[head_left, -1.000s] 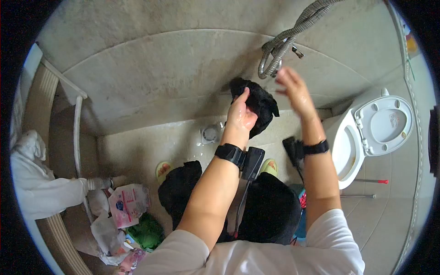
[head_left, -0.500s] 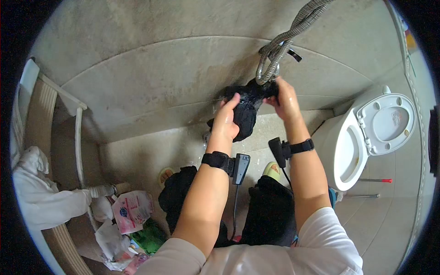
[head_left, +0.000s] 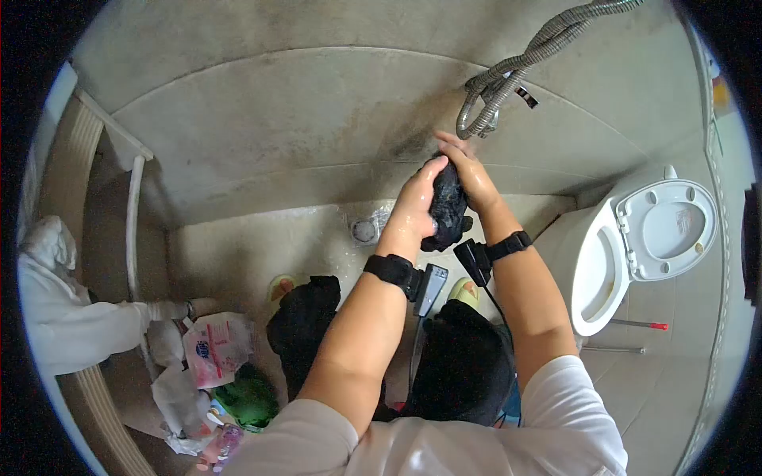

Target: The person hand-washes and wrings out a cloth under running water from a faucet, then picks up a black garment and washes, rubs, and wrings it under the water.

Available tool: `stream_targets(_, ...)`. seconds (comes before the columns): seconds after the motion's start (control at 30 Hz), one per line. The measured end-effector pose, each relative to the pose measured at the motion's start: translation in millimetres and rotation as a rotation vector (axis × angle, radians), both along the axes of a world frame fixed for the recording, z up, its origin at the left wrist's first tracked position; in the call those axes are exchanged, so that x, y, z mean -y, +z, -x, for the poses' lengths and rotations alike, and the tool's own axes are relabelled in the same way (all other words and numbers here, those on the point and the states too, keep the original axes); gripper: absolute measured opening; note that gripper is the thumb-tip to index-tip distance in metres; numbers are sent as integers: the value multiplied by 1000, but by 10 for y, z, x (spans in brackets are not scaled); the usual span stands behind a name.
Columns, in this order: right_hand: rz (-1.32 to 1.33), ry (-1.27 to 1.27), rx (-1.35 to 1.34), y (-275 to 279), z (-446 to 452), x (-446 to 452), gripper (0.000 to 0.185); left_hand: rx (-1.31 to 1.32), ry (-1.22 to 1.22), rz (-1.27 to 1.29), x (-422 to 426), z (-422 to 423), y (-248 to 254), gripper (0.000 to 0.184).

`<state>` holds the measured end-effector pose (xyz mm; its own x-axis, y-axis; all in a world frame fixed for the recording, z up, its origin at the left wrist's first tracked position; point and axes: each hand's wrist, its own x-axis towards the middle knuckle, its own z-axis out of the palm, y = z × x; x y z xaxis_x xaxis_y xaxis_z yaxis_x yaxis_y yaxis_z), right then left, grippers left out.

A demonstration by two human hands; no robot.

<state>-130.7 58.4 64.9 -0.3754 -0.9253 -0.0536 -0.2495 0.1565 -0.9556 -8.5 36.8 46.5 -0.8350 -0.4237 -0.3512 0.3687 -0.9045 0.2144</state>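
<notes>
Reaching out from short white sleeves [head_left: 567, 408], the wet left hand [head_left: 413, 200] and right hand [head_left: 475, 181] squeeze a soft, bunched black cloth [head_left: 449, 206] between them, fingers clamped on its glistening, crumpled folds above the pale, wet-sheened floor [head_left: 230, 254]. Beyond the left wrist, a round drain [head_left: 365, 232] sits in that floor; to the right is a smooth white toilet [head_left: 597, 278]. Farther off, a ribbed, looped metal hose [head_left: 528, 59] hangs before the stained, matte wall [head_left: 278, 119].

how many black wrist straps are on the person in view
2: one strap circles the left wrist, the other strap circles the right wrist. No others show.
</notes>
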Motion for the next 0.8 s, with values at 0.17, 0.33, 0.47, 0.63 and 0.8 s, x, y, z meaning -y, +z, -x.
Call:
stream_targets(0.17, -1, -67, -34, 57, -11, -150, 18, -86, 99, -32, 163, -70, -194, 31)
stream_targets(0.33, 323, 79, -594, 64, -627, -187, 16, -107, 323, -2, 102, -12, -498, 26)
stream_targets(0.47, 25, -146, -654, 45, -732, 7, 29, -302, 274, 36, 48, 135, -627, 35)
stream_targets(0.63, -179, -261, -461, -88, -30, 172, 39, 112, 110, 3, 42, 44, -160, 30)
stream_targets(0.8, -146, 19, 528, -29, 1, -144, 52, 5, 30, 22, 140, -71, -66, 26)
